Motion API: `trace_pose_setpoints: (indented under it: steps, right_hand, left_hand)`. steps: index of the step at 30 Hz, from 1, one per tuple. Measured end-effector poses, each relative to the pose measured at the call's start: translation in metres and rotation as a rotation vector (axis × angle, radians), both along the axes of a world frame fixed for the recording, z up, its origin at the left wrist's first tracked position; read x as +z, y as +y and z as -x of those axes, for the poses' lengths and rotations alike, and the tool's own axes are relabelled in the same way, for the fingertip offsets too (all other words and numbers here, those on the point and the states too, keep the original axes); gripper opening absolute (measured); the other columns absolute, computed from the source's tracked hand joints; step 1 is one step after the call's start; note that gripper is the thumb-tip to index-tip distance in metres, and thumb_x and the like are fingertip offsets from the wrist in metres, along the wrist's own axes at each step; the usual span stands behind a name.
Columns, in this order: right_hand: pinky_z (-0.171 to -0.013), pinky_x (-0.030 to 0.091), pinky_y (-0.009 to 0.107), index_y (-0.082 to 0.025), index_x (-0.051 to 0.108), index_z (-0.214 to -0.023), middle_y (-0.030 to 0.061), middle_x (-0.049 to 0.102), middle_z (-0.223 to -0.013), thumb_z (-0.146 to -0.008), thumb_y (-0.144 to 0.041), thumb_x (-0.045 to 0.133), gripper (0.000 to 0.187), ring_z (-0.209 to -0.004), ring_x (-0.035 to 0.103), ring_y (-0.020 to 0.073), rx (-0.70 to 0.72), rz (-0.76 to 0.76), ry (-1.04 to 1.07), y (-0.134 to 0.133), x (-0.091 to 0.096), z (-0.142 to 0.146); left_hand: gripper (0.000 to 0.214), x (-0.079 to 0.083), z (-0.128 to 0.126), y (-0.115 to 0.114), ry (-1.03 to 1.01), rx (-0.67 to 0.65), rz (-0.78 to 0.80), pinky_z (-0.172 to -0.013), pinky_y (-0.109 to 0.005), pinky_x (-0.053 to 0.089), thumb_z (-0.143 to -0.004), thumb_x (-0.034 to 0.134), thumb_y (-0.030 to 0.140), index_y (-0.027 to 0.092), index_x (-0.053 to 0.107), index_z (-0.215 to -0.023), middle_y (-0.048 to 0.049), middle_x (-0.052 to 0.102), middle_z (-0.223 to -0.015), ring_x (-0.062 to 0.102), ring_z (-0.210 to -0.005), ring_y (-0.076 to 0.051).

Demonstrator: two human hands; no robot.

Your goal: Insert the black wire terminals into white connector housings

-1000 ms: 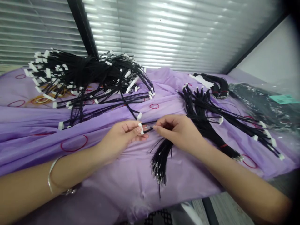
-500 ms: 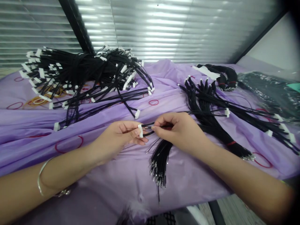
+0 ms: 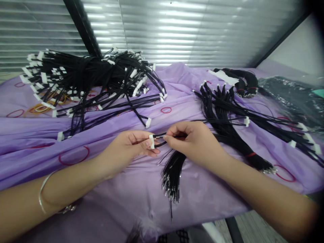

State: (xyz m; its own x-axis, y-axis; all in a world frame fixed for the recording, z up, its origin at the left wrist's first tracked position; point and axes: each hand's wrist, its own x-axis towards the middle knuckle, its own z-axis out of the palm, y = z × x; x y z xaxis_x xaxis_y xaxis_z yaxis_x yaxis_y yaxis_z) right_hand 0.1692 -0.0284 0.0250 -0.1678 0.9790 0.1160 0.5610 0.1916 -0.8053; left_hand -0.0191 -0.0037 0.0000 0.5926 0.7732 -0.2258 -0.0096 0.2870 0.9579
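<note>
Pinching small white plastic connector (image 3: 152, 141) in left hand (image 3: 132, 144) — thin black metal-tipped wire (image 3: 159, 137) in right hand (image 3: 194, 140). Held metal end toward connector

Blinds (image 3: 157, 37): silvery horizontal slats, pretty much the whole back side
Post (image 3: 83, 30): dark, slanted, splits the blinds in two
Light (image 3: 177, 27): bright streaks mid-blinds, way dimmer off left
Wall (image 3: 296, 50): plain, pale, far right, dark strip (image 3: 280, 41) along its edge
Tablecloth (image 3: 210, 195): purple, super wrinkly
Floor (image 3: 257, 224): greyish, kinda wood-look, bottom right, dark bar (image 3: 234, 229) beside it
</note>
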Motion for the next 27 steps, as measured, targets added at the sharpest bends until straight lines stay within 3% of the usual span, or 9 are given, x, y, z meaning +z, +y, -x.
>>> trace_pose_setpoints:
  steps: [9, 13, 20, 27]
  right_hand:
    - [-0.048, 0.035, 0.019, -0.016, 0.064, -0.065, -0.0032, 0.060, -0.057, -0.071, -0.016, 0.057, 0.009, -0.050, 0.048, 0.0075, 0.007, -0.015, -0.048, -0.003, -0.004, 0.003]
    - [-0.050, 0.035, 0.019, -0.016, 0.063, -0.064, -0.0037, 0.060, -0.057, -0.073, -0.015, 0.058, 0.010, -0.051, 0.049, 0.0071, 0.008, -0.125, -0.107, -0.004, -0.006, 0.004]
    - [-0.060, 0.040, 0.022, -0.017, 0.063, -0.074, 0.0006, 0.062, -0.069, -0.080, -0.016, 0.055, 0.010, -0.062, 0.053, 0.0104, 0.125, -0.476, -0.307, -0.003, -0.008, -0.001]
    - [-0.061, 0.041, 0.023, -0.017, 0.061, -0.075, 0.0010, 0.061, -0.069, -0.084, -0.019, 0.052, 0.013, -0.065, 0.054, 0.0119, 0.199, -0.522, -0.339, -0.004, -0.011, 0.000]
  left_hand:
    - [0.011, -0.001, -0.002, 0.000, 0.023, 0.011, -0.010, -0.072, -0.022, 0.052, -0.079, 0.062, 0.022, 0.016, 0.070, -0.085, -0.0038, 0.070, -0.079, 0.066, -0.074, -0.014]
    - [0.012, -0.001, -0.001, -0.001, 0.040, 0.013, -0.011, -0.072, -0.022, 0.052, -0.079, 0.063, 0.023, 0.016, 0.070, -0.085, -0.0048, 0.070, -0.079, 0.066, -0.074, -0.015]
    - [0.011, 0.002, 0.000, 0.002, 0.035, -0.010, -0.022, -0.064, -0.020, 0.052, -0.078, 0.063, 0.021, 0.014, 0.071, -0.079, -0.0063, 0.070, -0.071, 0.066, -0.066, -0.015]
    - [0.012, 0.002, 0.000, 0.003, 0.010, -0.020, 0.029, -0.062, -0.025, 0.052, -0.075, 0.065, 0.022, 0.012, 0.071, -0.078, -0.0090, 0.070, -0.068, 0.066, -0.061, -0.018]
